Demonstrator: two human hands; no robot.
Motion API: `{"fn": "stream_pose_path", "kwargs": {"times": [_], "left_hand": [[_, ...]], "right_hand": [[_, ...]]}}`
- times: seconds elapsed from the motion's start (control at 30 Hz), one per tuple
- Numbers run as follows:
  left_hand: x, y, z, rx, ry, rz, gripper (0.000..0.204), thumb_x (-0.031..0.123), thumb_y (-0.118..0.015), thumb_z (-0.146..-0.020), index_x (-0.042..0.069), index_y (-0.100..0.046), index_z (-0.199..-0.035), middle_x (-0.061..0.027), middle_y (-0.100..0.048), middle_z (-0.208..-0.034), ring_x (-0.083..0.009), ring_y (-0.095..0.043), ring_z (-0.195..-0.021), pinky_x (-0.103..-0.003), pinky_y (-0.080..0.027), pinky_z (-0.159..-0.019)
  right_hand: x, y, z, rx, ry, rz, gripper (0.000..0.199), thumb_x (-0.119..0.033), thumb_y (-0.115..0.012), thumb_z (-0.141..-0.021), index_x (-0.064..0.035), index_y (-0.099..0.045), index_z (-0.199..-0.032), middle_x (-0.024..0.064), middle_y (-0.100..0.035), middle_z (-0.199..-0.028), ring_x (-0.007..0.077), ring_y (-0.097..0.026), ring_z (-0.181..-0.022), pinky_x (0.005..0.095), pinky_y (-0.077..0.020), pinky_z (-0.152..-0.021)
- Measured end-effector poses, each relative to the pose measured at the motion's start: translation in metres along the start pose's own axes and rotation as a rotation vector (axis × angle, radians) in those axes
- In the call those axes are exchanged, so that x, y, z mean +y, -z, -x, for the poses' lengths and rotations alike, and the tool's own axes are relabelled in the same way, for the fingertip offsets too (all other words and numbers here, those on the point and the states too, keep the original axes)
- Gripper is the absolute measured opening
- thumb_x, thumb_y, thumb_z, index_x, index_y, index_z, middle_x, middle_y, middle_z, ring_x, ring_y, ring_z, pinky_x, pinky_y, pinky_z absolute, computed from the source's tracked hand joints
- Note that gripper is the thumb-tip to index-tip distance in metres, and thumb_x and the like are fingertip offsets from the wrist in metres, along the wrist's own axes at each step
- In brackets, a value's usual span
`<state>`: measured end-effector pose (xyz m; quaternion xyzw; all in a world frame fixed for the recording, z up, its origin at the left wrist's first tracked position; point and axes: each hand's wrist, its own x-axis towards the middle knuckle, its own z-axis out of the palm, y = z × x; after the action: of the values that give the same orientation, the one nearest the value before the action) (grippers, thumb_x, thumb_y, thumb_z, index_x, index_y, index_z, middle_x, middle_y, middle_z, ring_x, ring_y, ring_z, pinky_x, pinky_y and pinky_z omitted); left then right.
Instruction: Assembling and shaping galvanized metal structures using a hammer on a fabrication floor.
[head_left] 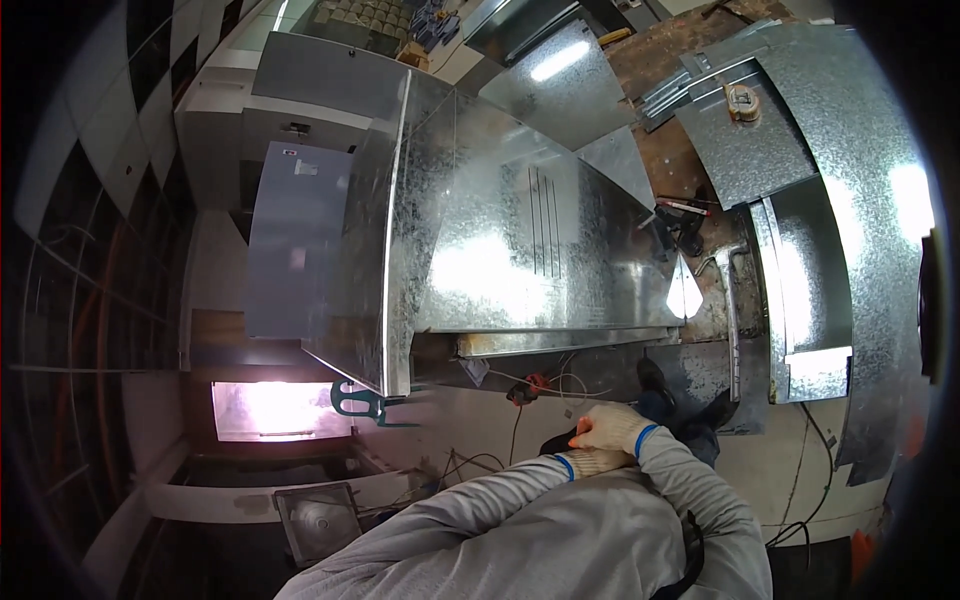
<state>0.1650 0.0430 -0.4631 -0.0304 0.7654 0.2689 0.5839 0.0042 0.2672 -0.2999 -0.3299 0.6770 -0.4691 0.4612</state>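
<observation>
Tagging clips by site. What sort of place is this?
Probably a sheet-metal workshop: a large shiny metal panel fills the middle, with a hammer and a tape measure to its right.

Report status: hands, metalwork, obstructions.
Right cream-gloved hand over left cream-gloved hand. Large silvery sheet-metal panel untouched. Red-and-black tool on pale floor nearby.

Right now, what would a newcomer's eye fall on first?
Probably the large, shiny sheet-metal piece filling the middle, glaring with reflected light. At left, below centre, a pinkish-white panel shines brightly. At lower centre, the gloved left hand and right hand sit close together.
</observation>
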Motion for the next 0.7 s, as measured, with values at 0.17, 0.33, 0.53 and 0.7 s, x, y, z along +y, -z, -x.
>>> {"fn": "stream_pose_path", "kwargs": {"times": [0.17,0.33,0.53,0.7], "left_hand": [[0.065,0.034,0.033,-0.028,-0.042,-0.491,0.045,0.033,-0.033,-0.107,0.016,-0.043,-0.148,-0.0094,-0.050,-0.143,-0.0145,-0.048,-0.130,-0.029,-0.036,-0.112],[0.111,0.046,0.062,-0.033,-0.211,-0.822,0.044,0.033,-0.034,-0.108,0.014,-0.045,-0.146,-0.0115,-0.051,-0.142,-0.0209,-0.048,-0.131,-0.034,-0.036,-0.113],[0.083,0.028,0.031,0.072,-0.201,-0.413,0.044,0.034,-0.043,-0.103,0.015,-0.052,-0.141,-0.0125,-0.057,-0.138,-0.0238,-0.053,-0.125,-0.038,-0.039,-0.109],[0.097,0.014,0.016,0.339,-0.135,-0.270,0.043,0.034,-0.044,-0.104,0.012,-0.053,-0.140,-0.0135,-0.057,-0.138,-0.0250,-0.054,-0.125,-0.038,-0.039,-0.110]], "right_hand": [[0.017,-0.027,-0.010,0.154,-0.020,0.023,0.050,-0.053,-0.064,-0.086,-0.0119,-0.074,-0.112,0.0175,-0.072,-0.108,0.0358,-0.068,-0.102,0.0444,-0.0522,-0.088],[0.036,-0.051,-0.017,0.330,0.034,-0.049,0.055,-0.057,-0.060,-0.089,-0.0135,-0.069,-0.122,0.0182,-0.072,-0.108,0.0372,-0.068,-0.100,0.0458,-0.0526,-0.087],[0.011,-0.021,0.001,0.160,-0.012,0.071,0.051,-0.054,-0.061,-0.087,-0.0113,-0.073,-0.113,0.0187,-0.072,-0.105,0.0377,-0.068,-0.099,0.0464,-0.0529,-0.087],[0.003,-0.010,0.013,0.167,-0.064,0.165,0.044,-0.049,-0.065,-0.086,-0.0109,-0.075,-0.104,0.0172,-0.073,-0.099,0.0362,-0.068,-0.097,0.0449,-0.0534,-0.085]]}}
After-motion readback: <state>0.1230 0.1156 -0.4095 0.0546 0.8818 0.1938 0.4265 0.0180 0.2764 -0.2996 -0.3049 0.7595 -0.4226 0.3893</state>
